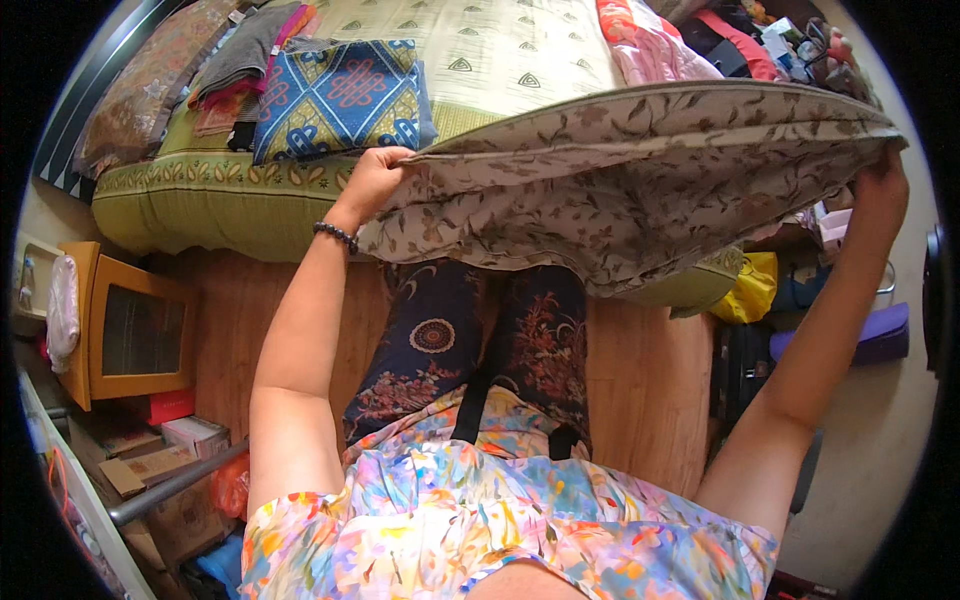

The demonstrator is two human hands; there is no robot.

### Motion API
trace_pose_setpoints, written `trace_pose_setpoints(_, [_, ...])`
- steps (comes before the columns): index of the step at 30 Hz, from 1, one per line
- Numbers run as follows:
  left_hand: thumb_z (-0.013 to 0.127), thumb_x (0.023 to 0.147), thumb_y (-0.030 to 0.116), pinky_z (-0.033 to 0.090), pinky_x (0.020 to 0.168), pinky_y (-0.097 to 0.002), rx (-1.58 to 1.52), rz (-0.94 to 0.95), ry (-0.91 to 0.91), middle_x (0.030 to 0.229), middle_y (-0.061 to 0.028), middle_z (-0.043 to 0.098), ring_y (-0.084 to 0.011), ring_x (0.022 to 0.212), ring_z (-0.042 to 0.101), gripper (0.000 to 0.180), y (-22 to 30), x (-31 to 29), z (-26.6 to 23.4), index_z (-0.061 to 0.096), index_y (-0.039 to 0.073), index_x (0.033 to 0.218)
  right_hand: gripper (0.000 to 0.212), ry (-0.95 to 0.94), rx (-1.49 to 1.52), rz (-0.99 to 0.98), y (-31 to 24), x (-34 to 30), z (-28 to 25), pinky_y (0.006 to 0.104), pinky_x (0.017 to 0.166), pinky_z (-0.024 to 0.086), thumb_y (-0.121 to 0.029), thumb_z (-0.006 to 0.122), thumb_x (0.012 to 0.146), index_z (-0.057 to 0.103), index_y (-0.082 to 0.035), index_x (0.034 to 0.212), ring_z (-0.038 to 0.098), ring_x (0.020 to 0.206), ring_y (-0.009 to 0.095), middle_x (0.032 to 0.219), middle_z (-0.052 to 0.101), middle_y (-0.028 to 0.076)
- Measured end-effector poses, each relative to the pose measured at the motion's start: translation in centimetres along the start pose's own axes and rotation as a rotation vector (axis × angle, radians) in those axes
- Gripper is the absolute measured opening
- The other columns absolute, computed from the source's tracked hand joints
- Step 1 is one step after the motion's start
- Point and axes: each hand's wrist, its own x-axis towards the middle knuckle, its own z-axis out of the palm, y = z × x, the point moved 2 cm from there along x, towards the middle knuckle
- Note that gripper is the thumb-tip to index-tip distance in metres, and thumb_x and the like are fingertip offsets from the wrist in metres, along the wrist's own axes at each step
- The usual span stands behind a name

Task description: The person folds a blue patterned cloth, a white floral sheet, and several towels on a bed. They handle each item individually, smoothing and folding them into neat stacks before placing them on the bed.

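A floral-patterned cloth (640, 180), beige with brown leaves, is stretched wide between my two hands in front of the bed. My left hand (378, 182), with a dark beaded bracelet at the wrist, grips its left corner. At the far right my right hand (884, 180) is closed on the opposite corner; its fingers are partly hidden by the cloth. The cloth's middle sags into folds, and its lower edge hangs over the bed's front side and my knees. Just beyond my left hand lies a folded blue and gold patterned cloth (345, 95) on the bed.
The bed (500, 60) has a cream and green cover. Folded clothes (235, 65) lie on its left, pink bedding (655, 50) on its right. A wooden cabinet (140, 325) and cardboard boxes stand at left. A yellow bag (752, 288) and purple roll (850, 335) are at right.
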Motion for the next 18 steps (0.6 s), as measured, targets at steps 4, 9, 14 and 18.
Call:
trace_pose_setpoints(4, [0.061, 0.079, 0.005, 0.042, 0.063, -0.0275, 0.377, -0.017, -0.163, 0.071, -0.0045, 0.063, -0.0094, 0.065, 0.05, 0.01, 1.7, 0.0, 0.8, 0.066, 0.003, 0.087, 0.036, 0.196, 0.29, 0.015, -3.0, 3.9, -0.8, 0.0477, 0.105, 0.033, -0.014, 0.046, 0.094, 0.046, 0.008, 0.122, 0.044, 0.12, 0.035, 0.13, 0.046, 0.022])
trace_pose_setpoints(9, [0.05, 0.076, -0.004, 0.048, 0.069, -0.0284, 0.444, -0.024, -0.036, 0.078, -0.0055, 0.066, -0.0128, 0.075, 0.061, 0.022, 0.5, -1.3, -1.3, 0.069, 0.002, 0.085, 0.035, 0.252, 0.4, 0.017, -6.7, 6.8, -3.6, 0.0469, 0.105, 0.033, -0.014, 0.046, 0.094, 0.047, 0.008, 0.121, 0.046, 0.118, 0.035, 0.129, 0.048, 0.022])
trace_pose_setpoints(14, [0.055, 0.083, 0.006, 0.046, 0.057, -0.0224, 0.028, 0.216, 0.184, 0.079, 0.0006, 0.065, -0.007, 0.071, 0.057, 0.017, 7.1, 1.7, -5.4, 0.071, 0.006, 0.091, 0.034, 0.325, 0.386, 0.053, -6.1, 9.5, -8.2, 0.0462, 0.105, 0.034, -0.013, 0.046, 0.094, 0.048, 0.008, 0.12, 0.047, 0.116, 0.034, 0.127, 0.05, 0.021])
trace_pose_setpoints(18, [0.059, 0.086, 0.015, 0.042, 0.051, -0.0187, -0.253, 0.053, 0.218, 0.079, 0.0019, 0.064, -0.0059, 0.067, 0.057, 0.01, 13.3, 1.7, -5.1, 0.066, 0.011, 0.093, 0.033, 0.407, 0.376, 0.105, -5.1, 10.9, -13.0, 0.0456, 0.104, 0.034, -0.013, 0.047, 0.094, 0.049, 0.008, 0.119, 0.048, 0.115, 0.033, 0.125, 0.051, 0.021])
